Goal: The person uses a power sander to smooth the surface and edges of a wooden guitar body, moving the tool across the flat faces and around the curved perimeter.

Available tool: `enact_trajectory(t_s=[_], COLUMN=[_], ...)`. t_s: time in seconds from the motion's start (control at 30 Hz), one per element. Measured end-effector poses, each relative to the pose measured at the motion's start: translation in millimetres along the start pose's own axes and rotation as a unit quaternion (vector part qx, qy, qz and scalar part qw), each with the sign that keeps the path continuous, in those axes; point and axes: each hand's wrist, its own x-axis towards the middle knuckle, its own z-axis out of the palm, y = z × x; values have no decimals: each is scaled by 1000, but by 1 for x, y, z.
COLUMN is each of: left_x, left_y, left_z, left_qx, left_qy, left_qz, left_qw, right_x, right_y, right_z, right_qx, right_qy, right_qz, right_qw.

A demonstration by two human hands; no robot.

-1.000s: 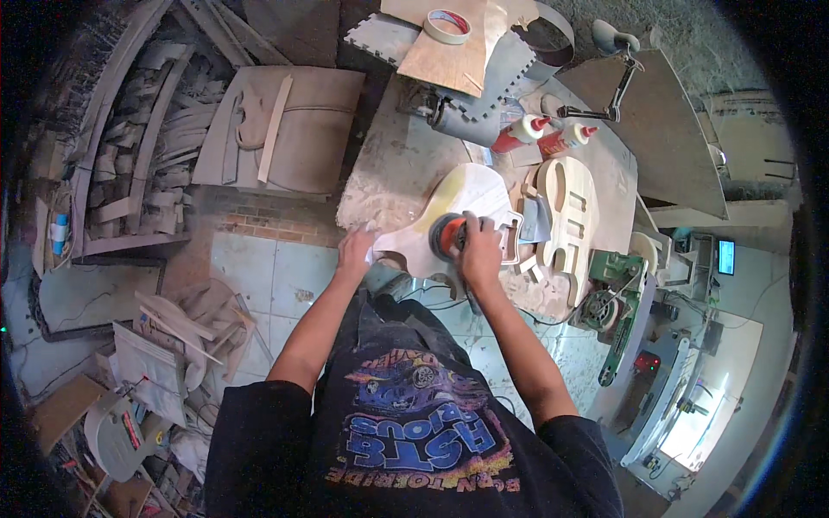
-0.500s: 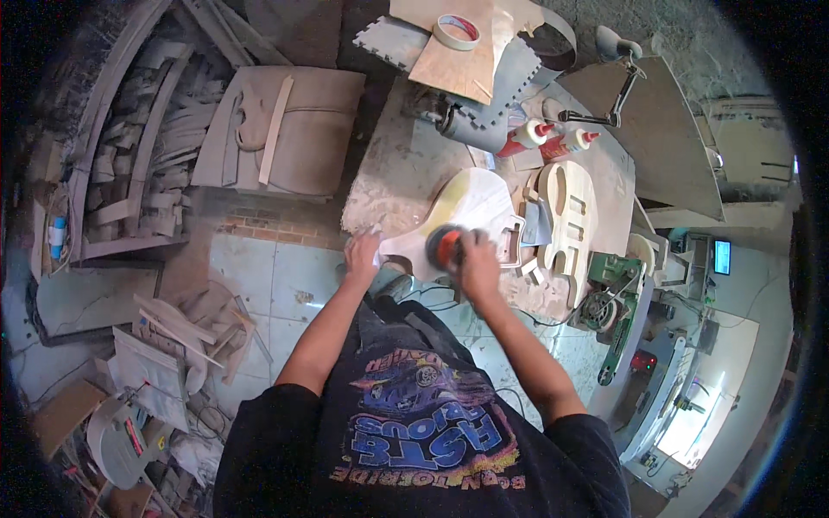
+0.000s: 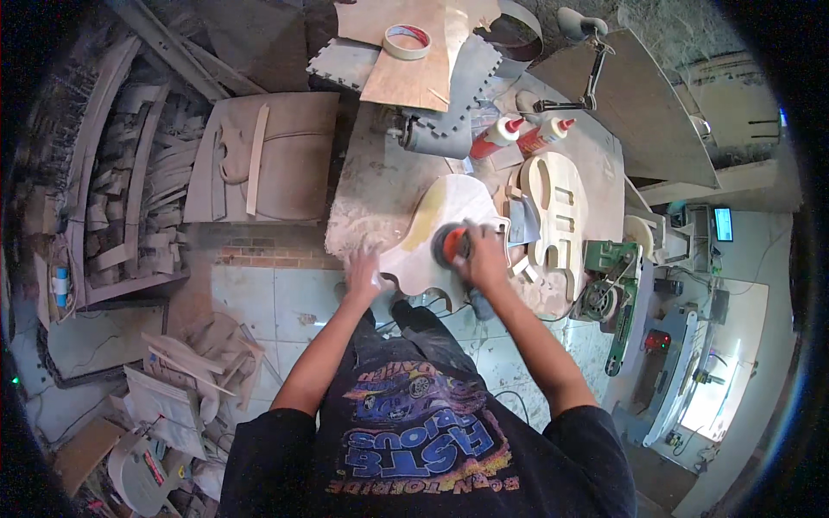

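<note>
A pale wooden guitar body (image 3: 453,195) with a yellowish band along its left part lies at the table's near edge. My right hand (image 3: 485,259) is closed round an orange and black sander (image 3: 450,246), whose pad rests on the body's face near its right part. At the body's near left edge, my left hand (image 3: 363,271) grips the wood, its fingers slightly blurred. A second guitar body (image 3: 537,186), with cut-out cavities, lies just to the right. Small wood blocks (image 3: 524,269) sit between the two bodies.
Behind the bodies stand two glue bottles (image 3: 498,138) with red caps. A tape roll (image 3: 407,41) lies on a board (image 3: 401,82) at the far side. A green machine (image 3: 611,293) stands at right, near a desk lamp (image 3: 596,73). Wood scraps (image 3: 164,164) fill a rack at left.
The sander has moved right across the guitar body with my right hand. My left hand stays at the body's left edge. The whole view has shifted a little.
</note>
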Motion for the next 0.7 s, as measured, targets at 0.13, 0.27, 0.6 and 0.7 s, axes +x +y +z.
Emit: enact_trajectory(t_s=[0.13, 0.27, 0.6, 0.7], left_x=[8, 13, 9, 13], left_y=[45, 73, 85, 90], left_z=[-5, 3, 15, 15], left_qx=[8, 48, 86, 92], left_qy=[-122, -135, -56, -66], left_qz=[27, -2, -21, -37], left_qw=[992, 990, 994, 993], right_x=[-12, 55, 38, 63], right_y=[11, 36, 34, 50], right_z=[16, -3, -14, -6], right_qx=[-18, 95, -9, 10], right_qy=[-28, 55, -45, 7], right_qz=[-22, -5, -72, -67], right_qw=[999, 994, 996, 998])
